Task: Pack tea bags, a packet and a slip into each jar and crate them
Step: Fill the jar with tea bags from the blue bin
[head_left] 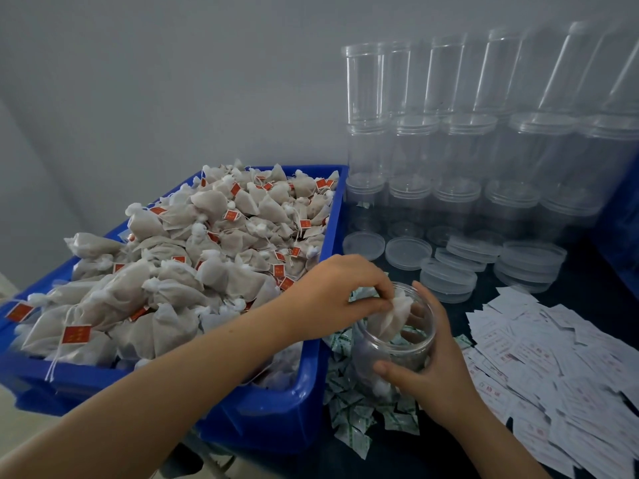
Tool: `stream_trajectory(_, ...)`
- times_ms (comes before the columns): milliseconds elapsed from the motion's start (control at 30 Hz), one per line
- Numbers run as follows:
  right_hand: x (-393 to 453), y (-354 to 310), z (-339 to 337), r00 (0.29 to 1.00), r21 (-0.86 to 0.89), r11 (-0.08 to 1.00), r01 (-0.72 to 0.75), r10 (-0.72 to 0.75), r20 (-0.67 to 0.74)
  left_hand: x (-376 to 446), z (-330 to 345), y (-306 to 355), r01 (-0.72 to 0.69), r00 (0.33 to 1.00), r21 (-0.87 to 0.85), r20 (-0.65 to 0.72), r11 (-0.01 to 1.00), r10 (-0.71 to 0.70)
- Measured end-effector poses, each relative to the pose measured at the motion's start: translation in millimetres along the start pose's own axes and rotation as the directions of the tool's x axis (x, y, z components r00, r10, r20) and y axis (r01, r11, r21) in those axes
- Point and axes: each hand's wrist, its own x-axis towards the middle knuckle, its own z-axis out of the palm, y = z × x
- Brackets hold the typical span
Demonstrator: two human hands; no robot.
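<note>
Clear jar (392,344) gripped by right hand (435,371), left hand (340,295) pinching tea bag (392,318) at its mouth

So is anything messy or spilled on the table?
Somewhat. The small green-and-white packets lie in a loose heap beside the blue plastic crate, some under the clear plastic jar that the right hand grips. The white paper slips are scattered and overlapping too. Nothing looks broken.
</note>
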Motion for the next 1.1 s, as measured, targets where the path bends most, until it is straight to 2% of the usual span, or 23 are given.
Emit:
stream_trajectory(100, -0.1, -0.6, -0.3, 1.000, 0.009, 1.000, -0.008, 0.008, -0.006, 0.1, -0.9, -1.4, -0.014, 0.999, 0.060, 0.046, 0.998, 0.011)
stream_trajectory(433, 0.4, -3.8, 0.7, 1.000, 0.005, 1.000, -0.002, 0.002, 0.002, -2.3, 0.4, -6.7, 0.090, 0.985, 0.070, 0.144, 0.994, -0.099)
stream_trajectory(800, 0.5, -1.7, 0.6, 1.000, -0.005, 1.000, 0.002, -0.002, 0.014, -3.9, -0.5, -6.0, 0.036, 0.981, 0.111, 0.184, 0.993, -0.056)
stream_trajectory(900, 0.4, -0.3, 0.1, 1.000, -0.001, 1.000, 0.005, -0.004, 0.013, -4.3, -0.6, -5.4, 0.003, 0.990, 0.125, 0.139, 0.992, -0.021)
stream_trajectory(967, 0.6, 0.7, -0.1, 1.000, -0.003, 1.000, 0.006, -0.006, 0.010, -3.4, -4.1, -6.2, 0.014, 0.998, 0.147, 0.052, 0.989, -0.022)
stream_trajectory(1033, 0.5, 0.6, 0.0, 1.000, -0.003, 1.000, 0.007, -0.007, 0.009, -2.2, -12.3, -11.0, 0.097, 0.991, 0.177, -0.108, 0.979, -0.079)
stream_trajectory(1100, 0.7, -0.4, 0.2, 1.000, 0.002, 1.000, 0.006, -0.006, 0.005, -3.3, -22.8, -20.3, 0.238, 0.947, 0.226, -0.270, 0.945, -0.174)
